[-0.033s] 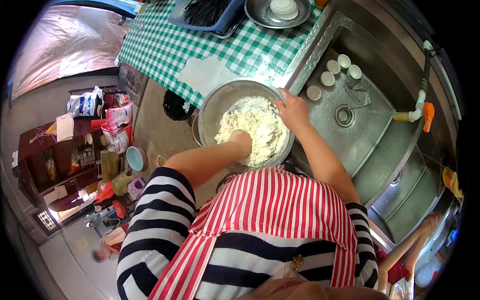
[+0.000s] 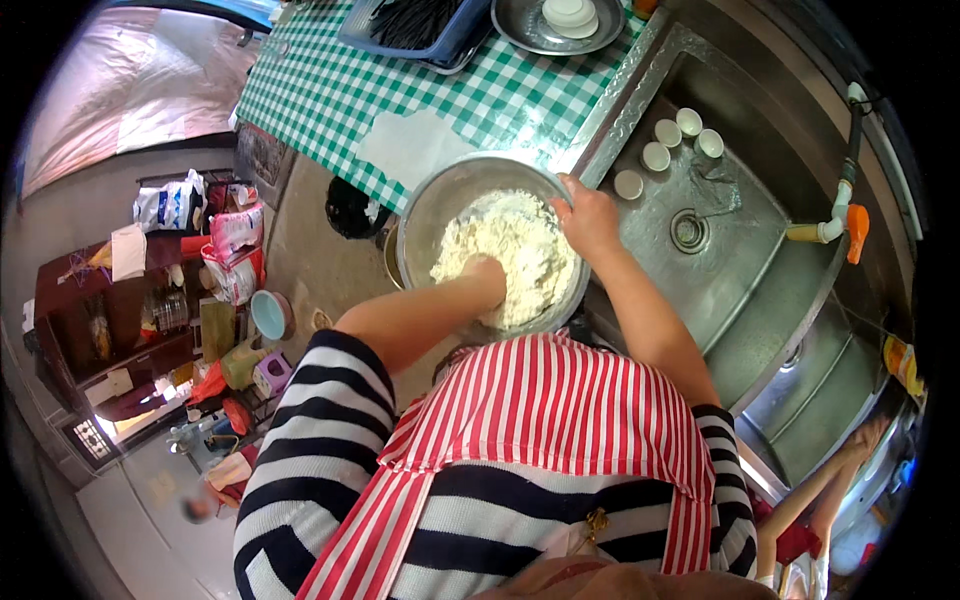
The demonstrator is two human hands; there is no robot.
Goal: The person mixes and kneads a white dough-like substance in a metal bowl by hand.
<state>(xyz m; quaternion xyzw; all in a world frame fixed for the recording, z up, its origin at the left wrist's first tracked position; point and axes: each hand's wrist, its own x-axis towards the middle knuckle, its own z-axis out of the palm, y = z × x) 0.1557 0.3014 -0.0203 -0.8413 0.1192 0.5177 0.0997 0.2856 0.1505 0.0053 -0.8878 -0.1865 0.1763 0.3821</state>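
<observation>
A round metal bowl is held in front of my red-striped apron. Pale, crumbly flour dough heaps inside it. My left hand reaches in from the near left and is sunk in the dough, so its fingers are hidden. At the bowl's right side, my right hand grips the rim, thumb at the edge and fingers closed round it.
Beyond the bowl lies a green checked tablecloth with a blue basket and a metal dish. A steel sink on the right holds several white cups. Another person's arms show at lower right.
</observation>
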